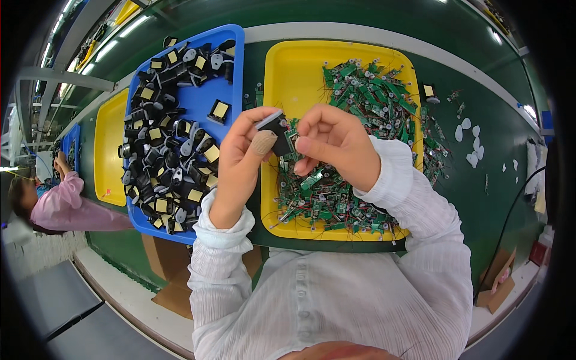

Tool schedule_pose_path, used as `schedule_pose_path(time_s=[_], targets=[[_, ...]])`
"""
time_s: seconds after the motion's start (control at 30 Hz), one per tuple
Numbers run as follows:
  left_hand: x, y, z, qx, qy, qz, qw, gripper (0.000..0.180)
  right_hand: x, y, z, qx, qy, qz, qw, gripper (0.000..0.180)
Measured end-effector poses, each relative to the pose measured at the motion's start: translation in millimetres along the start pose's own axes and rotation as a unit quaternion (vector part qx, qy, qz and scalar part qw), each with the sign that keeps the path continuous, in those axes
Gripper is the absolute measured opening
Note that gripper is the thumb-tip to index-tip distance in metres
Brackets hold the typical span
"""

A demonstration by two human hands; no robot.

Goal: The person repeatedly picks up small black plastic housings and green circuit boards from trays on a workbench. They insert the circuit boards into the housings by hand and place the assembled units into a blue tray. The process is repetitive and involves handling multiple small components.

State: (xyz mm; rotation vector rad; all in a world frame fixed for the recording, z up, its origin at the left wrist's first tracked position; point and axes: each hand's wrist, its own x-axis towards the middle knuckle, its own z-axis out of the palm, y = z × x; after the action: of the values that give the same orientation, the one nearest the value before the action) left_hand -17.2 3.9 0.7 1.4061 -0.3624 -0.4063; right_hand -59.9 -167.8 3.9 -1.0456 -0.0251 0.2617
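Observation:
In front of my chest, my left hand (239, 153) grips a small black plastic housing (279, 126) with a grey edge; a tan bandage wraps its thumb. A small green circuit board (290, 136) lies against the housing's right side. My right hand (339, 139) has its fingers curled in a pinch at that board; the exact contact is partly hidden by the fingers. Below both hands, a yellow tray (293, 72) holds a heap of green circuit boards (324, 201) with thin wires. To the left, a blue tray (204, 102) holds many black housings (162, 135) with pale yellow squares.
White flat pieces (467, 123) lie on the green table at right, near loose boards and one black housing (429, 92). Another yellow tray (108, 153) stands far left, beside a person in pink (72, 201). Cardboard boxes (498, 279) sit below the table edge.

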Motion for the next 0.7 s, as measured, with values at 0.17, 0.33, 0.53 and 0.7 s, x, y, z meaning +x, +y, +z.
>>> schedule_pose_path(time_s=[0.17, 0.33, 0.53, 0.7], targets=[[-0.9, -3.2, -2.0, 0.029, -0.014, 0.024, 0.999, 0.039, 1.4, -1.4, -2.0, 0.003, 0.006, 0.001, 1.0, 0.017], [-1.6, -4.4, 0.9, -0.024, -0.014, 0.01, 1.0, 0.041, 2.3, -1.9, -3.0, 0.008, -0.003, 0.009, 1.0, 0.018], [-2.1, -2.3, 2.2, 0.002, -0.006, 0.015, 1.0, 0.035, 2.5, -1.4, -2.4, 0.01, -0.006, 0.018, 1.0, 0.018], [-3.6, 0.9, 6.8, 0.051, 0.025, 0.062, 0.996, 0.029, 2.9, -0.1, -3.7, -0.018, -0.012, 0.029, 0.999, 0.018]])
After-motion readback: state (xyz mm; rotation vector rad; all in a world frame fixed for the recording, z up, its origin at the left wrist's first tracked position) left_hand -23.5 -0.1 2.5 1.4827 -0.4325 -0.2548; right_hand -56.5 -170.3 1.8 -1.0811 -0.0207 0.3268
